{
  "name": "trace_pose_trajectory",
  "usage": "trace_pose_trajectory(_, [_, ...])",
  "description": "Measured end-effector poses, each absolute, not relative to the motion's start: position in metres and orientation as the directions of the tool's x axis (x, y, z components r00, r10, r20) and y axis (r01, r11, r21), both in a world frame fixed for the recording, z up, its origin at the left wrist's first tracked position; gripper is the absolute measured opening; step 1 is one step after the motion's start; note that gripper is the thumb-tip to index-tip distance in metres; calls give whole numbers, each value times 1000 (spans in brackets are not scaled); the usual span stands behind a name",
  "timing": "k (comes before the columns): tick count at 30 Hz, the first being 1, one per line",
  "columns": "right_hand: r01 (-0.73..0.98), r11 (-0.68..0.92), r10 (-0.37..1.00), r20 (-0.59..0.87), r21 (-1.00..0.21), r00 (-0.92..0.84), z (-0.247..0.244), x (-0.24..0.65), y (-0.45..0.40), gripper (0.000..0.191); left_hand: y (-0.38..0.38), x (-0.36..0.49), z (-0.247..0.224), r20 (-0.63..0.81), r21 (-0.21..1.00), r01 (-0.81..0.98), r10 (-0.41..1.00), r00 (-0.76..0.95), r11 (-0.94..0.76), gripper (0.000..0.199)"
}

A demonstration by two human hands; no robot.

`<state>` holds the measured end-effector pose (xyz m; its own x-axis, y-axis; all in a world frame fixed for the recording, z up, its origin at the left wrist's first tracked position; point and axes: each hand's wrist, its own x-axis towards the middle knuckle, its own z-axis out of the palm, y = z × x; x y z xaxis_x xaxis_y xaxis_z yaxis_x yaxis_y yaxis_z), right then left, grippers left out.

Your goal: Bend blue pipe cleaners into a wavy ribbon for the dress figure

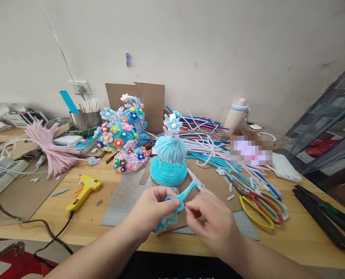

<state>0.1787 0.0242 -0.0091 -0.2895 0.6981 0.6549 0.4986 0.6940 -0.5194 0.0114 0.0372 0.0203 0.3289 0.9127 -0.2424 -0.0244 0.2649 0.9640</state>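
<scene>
My left hand (157, 205) is closed on a light blue pipe cleaner (176, 213) bent into a wavy outline, with straight strands sticking up to the right. Close beside its loop, my right hand (208, 213) is pinched shut; whatever lies between those fingertips is hidden. Just beyond both hands stands a blue pipe-cleaner ornament (171, 149) with a coiled round base, a ribbed ball body and a flower on top. White pipe-cleaner strands (196, 179) lie near its base.
A yellow hot glue gun (85, 192) lies left, its cord trailing off the edge. Flower-covered ornaments (122, 133) stand behind. Scissors (256, 209), black-handled pliers (326, 217) and pipe-cleaner bundles (218, 149) occupy the right side. A grey cutting mat (122, 201) and cardboard lie underneath.
</scene>
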Motion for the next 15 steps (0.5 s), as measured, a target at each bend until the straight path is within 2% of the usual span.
trace_pose_trajectory(2, [548,797,506,777,-255,-374,-11,182,26,13,39,11,20,-249,961,-26,908,336,274,20])
trace_pose_trajectory(4, [555,830,367,808,-60,-461,-9,187,30,15,41,10,19,-282,952,-19,897,340,306,20])
trace_pose_trajectory(6, [532,843,260,805,81,-534,-5,193,34,21,42,8,19,-333,935,1,876,348,355,20])
trace_pose_trajectory(8, [483,860,189,778,163,-599,0,198,38,25,43,7,18,-373,921,33,854,363,389,19])
trace_pose_trajectory(11, [383,912,186,681,149,-708,8,202,43,28,44,6,16,-400,915,124,833,382,383,16])
trace_pose_trajectory(15, [333,940,324,499,-75,-803,15,199,48,31,44,6,15,-378,909,328,843,383,258,11])
